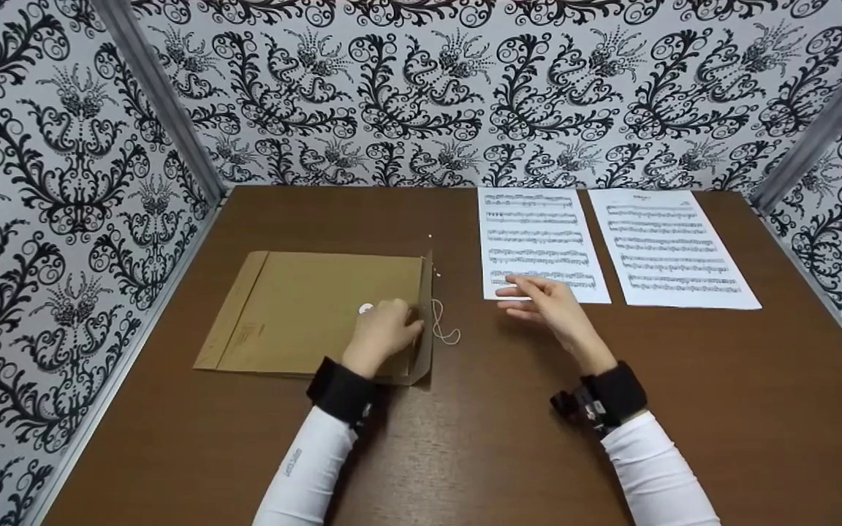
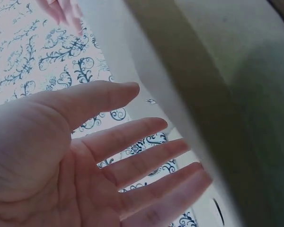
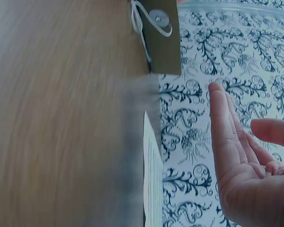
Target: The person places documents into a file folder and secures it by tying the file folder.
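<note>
A brown string-tie envelope (image 1: 319, 292) lies flat on the left of the table, its flap (image 1: 425, 321) raised along the right side. My left hand (image 1: 388, 329) is over that end, beside a white button (image 1: 365, 308). In the left wrist view its fingers (image 2: 128, 137) are extended, fingertips right at a pale paper edge, and the palm holds nothing. From the flap a thin string (image 1: 449, 336) trails onto the table. My right hand (image 1: 549, 307), fingers extended and holding nothing, hovers by the near edge of the left music sheet (image 1: 538, 234).
A second printed music sheet (image 1: 673, 248) lies to the right of the first, toward the back of the brown table (image 1: 494, 438). Small white bits (image 1: 435, 272) lie near the flap. Patterned walls (image 1: 421, 88) enclose the back and sides.
</note>
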Demonstrator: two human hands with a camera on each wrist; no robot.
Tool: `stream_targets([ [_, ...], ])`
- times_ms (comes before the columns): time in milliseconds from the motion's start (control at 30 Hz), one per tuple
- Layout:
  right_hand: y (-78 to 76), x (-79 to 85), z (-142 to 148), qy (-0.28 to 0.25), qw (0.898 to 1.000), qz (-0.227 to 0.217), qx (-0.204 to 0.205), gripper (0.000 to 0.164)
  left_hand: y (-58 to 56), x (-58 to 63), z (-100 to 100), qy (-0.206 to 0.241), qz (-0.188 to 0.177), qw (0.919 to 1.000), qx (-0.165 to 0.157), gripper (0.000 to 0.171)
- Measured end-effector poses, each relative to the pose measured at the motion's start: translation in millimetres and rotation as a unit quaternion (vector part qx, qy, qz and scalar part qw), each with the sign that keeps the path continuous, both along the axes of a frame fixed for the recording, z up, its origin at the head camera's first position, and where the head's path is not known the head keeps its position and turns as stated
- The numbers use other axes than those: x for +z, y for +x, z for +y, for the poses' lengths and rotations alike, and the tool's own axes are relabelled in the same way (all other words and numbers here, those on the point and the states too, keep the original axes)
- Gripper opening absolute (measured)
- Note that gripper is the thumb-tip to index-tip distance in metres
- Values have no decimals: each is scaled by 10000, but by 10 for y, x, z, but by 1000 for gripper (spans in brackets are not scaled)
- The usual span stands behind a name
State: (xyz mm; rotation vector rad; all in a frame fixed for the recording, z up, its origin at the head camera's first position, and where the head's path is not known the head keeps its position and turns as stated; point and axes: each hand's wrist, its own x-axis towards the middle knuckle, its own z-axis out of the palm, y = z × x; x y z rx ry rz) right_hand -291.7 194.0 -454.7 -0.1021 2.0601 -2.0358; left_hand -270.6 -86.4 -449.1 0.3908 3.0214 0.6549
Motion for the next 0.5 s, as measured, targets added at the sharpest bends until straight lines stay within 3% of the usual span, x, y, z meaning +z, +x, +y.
stream_targets([
  [133,7,-11,128,699,9972,274,-21,52,35,50,46,110,-168,9996,-182,34],
  [233,7,-9,229,1399,9883,603,-52,48,67,88,86,133,-116,9992,-354,40],
  [300,0,-10,300,1939,9766,931,-46,45,95,116,110,90,20,9990,-432,40],
  [400,-9,-16,395,2801,9503,1355,-49,43,143,157,143,43,223,9986,-483,39],
  [500,-13,-35,478,3470,9265,1455,-42,43,190,184,181,40,352,9979,-538,40],
])
